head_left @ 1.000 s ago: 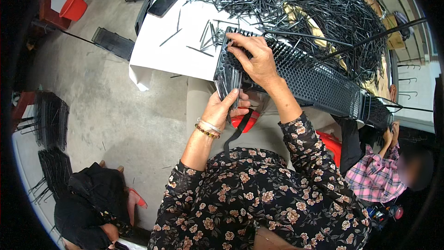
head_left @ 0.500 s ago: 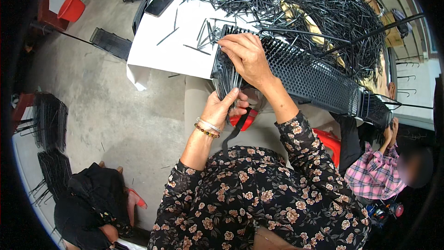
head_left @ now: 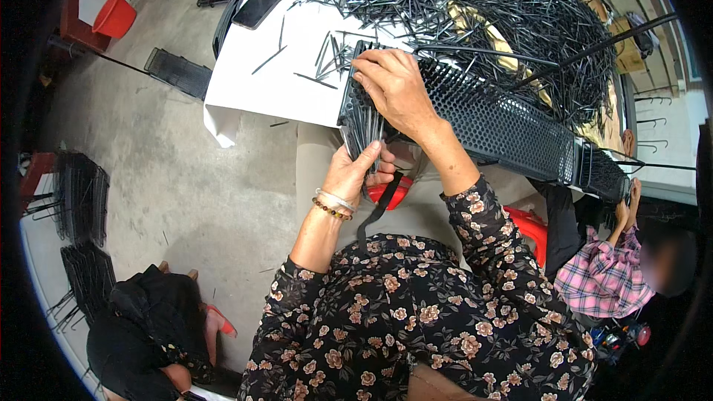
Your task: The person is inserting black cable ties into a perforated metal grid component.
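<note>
A bundle of thin black rods (head_left: 364, 125) fans upward out of my left hand (head_left: 355, 168), whose thumb and fingers are closed round its lower end. Just above, my right hand (head_left: 399, 91) reaches over the left end of a long black perforated rack (head_left: 512, 136). The fingers of this hand are pinched together at the rack's holes, by the tops of the rods. What sits between the fingertips is too small and hidden to make out. The rack slants from in front of me down to the right.
Behind the rack, a large heap of black rods (head_left: 549, 44) covers the white table (head_left: 252, 89), with a phone (head_left: 264, 2) at its left. A co-worker in a plaid shirt (head_left: 601, 275) handles the rack's far right end. Another person (head_left: 141, 334) sits lower left. Black racks (head_left: 80, 197) lean at left.
My right hand has shifted very slightly at the rack's end. The left hand keeps its hold on the rods in nearly the same place.
</note>
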`<state>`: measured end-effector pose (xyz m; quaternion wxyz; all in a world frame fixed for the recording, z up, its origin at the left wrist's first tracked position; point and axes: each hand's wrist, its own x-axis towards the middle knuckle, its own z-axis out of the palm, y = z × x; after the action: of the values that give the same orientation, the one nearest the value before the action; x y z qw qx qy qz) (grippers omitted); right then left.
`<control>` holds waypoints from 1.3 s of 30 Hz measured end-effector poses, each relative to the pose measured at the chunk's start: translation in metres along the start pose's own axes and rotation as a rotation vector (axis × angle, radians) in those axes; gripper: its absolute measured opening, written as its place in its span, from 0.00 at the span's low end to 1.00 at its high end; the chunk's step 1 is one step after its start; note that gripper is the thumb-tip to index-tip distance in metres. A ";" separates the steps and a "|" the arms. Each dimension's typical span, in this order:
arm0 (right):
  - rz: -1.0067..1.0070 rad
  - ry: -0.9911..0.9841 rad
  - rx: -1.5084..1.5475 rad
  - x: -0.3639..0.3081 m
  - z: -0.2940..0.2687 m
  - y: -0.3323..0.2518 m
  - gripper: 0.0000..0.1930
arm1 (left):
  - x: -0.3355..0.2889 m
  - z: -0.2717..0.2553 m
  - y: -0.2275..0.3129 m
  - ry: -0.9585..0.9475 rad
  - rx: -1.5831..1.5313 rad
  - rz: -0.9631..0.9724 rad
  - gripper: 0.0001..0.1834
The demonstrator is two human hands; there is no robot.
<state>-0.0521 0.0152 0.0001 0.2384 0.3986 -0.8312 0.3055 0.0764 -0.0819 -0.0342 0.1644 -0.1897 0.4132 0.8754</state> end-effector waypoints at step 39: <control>0.742 -0.080 0.978 -0.025 -0.053 0.003 0.14 | 0.003 0.012 0.006 0.103 -0.153 0.013 0.19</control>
<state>-0.0321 0.0666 0.0198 -0.1256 0.1570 -0.6866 0.6987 0.0687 -0.0762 -0.0245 0.1221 -0.2439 0.3544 0.8944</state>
